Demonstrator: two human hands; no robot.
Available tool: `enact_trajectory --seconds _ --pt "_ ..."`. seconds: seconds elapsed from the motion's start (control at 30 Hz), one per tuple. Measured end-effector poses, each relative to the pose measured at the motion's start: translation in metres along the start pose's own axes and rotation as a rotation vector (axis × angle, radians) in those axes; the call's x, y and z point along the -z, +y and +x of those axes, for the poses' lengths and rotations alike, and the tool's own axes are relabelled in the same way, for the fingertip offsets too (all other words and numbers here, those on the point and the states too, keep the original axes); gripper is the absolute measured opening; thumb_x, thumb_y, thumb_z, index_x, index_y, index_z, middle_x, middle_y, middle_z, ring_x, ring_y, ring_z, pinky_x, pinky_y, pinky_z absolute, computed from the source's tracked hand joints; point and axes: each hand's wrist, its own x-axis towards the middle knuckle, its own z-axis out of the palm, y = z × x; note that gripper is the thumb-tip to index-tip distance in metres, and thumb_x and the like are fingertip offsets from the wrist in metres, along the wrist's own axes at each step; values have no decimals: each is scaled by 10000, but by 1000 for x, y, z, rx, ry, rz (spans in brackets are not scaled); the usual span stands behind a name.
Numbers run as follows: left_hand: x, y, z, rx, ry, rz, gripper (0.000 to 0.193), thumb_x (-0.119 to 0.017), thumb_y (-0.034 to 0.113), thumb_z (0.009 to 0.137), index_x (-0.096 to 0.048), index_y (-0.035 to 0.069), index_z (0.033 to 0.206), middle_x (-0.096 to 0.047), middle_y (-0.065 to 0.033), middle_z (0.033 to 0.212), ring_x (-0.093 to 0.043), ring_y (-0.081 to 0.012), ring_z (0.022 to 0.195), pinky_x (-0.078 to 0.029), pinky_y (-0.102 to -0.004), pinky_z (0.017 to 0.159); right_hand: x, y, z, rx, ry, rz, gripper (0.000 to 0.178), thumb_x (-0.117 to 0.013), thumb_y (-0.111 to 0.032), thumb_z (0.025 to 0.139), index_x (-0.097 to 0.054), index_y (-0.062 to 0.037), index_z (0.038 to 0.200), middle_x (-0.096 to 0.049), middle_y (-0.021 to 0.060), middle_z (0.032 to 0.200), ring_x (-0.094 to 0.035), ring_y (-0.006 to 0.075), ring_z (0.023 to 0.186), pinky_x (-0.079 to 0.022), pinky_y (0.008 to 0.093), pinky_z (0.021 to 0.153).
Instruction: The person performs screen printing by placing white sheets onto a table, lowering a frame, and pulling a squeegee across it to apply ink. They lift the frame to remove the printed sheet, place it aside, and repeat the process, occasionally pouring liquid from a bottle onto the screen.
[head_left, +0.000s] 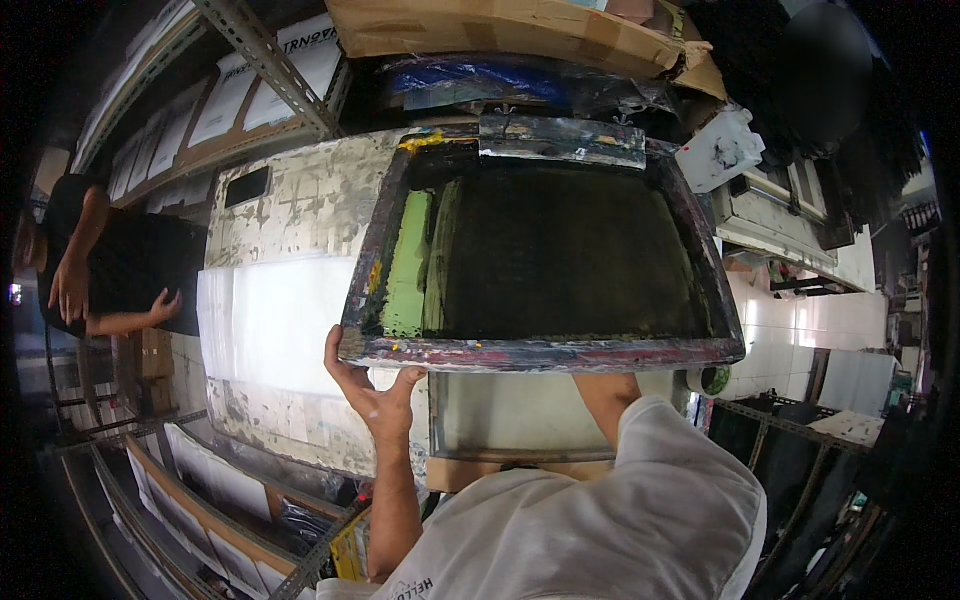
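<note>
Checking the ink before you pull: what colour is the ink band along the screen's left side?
Light green ink band, seen in the head view.

Brown cardboard box [520,30] overhead at the top edge, long and flattened, its corner torn at the right. White rectangular sheets with dark print [250,85] line the metal shelving [270,65] at upper left, several in a row. Stacked brown cartons [150,365] at far left, behind another person. Yellow printed package [348,550] by my left forearm, low on the rack; detail unclear.
</note>
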Motion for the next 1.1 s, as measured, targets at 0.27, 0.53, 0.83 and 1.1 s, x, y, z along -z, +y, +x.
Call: enact_trajectory --seconds 0.27,0.53,0.83,1.1 --pt "3 -2 -5 40 26 -16 1246 -983 383 570 -250 38 1517 -399 -172 1449 -432 -296 1320 -339 -421 1136 -33 13 -82 -92 -234 155 503 -543 -361 990 -497 -101 1418 -586 116 1346 -566 325 1222 -448 510 1069" --pt "7 -9 -6 24 6 39 1197 -975 322 603 -260 66 1527 -461 -152 1412 -472 -280 1281 -355 -403 1116 -53 7 11 -98 -117 150 497 -550 -340 990 -492 -97 1421 -585 117 1344 -563 322 1226 -449 510 1068" --pt "8 -18 -14 53 22 32 1232 -986 349 574 -254 50 1517 -397 -160 1446 -437 -293 1306 -347 -413 1126 23 0 -89 -170 -281 145 492 -558 -316 991 -486 -92 1424 -585 118 1341 -559 319 1231 -449 510 1067" --pt "6 -15 -12 53 1 6 1242 -980 367 582 -237 58 1528 -402 -178 1448 -427 -303 1320 -349 -423 1129 170 -34 -62 -64 6 -111 488 -565 -295 992 -481 -88 1426 -584 119 1339 -555 317 1235 -450 510 1066"
